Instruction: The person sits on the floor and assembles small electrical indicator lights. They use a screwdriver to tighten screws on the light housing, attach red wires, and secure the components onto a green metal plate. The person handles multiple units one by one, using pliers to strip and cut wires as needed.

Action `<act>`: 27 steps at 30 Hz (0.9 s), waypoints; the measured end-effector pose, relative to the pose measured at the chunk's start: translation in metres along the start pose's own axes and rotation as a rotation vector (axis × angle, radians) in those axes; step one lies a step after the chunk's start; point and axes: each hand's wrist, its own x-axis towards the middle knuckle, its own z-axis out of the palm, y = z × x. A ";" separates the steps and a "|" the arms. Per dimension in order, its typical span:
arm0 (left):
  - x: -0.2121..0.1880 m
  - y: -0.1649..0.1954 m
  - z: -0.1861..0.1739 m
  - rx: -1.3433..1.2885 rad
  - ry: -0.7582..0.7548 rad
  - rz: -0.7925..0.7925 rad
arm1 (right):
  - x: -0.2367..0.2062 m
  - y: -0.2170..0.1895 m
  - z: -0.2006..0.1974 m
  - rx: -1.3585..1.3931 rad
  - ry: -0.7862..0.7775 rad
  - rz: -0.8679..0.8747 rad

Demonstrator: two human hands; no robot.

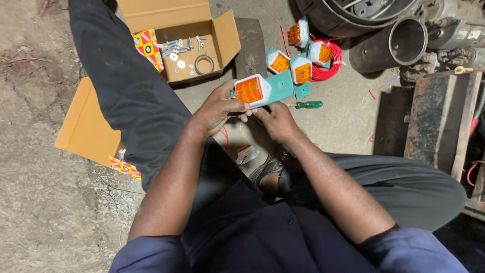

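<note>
Orange lamp (pixel 250 90) on green bracket (pixel 281 87) pinched by left hand (pixel 214 111) and right hand (pixel 276 120); concrete floor (pixel 343 116); four more lamps (pixel 302 70); one screwdriver (pixel 306 105); one open cardboard box (pixel 222 38).

Views: one, head-worn.
Position: above the seated person's chest, close to the forearms.
Direction: steeply downward and forward, onto the lap and the concrete floor (pixel 333 116).
Range: near; hands fill the centre (arm's reach).
Frame limits: open cardboard box (pixel 192 38) at top, metal pipe (pixel 394 43) top right.
Shared area: none.
</note>
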 end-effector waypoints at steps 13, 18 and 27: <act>0.003 -0.010 -0.008 0.239 0.072 -0.056 | 0.007 0.019 0.003 -0.326 -0.042 -0.050; 0.006 -0.018 -0.021 0.003 0.111 -0.157 | 0.007 0.019 0.004 -0.287 -0.081 0.048; 0.009 -0.028 -0.021 -0.105 0.107 -0.011 | 0.002 0.019 0.031 -0.162 -0.168 0.092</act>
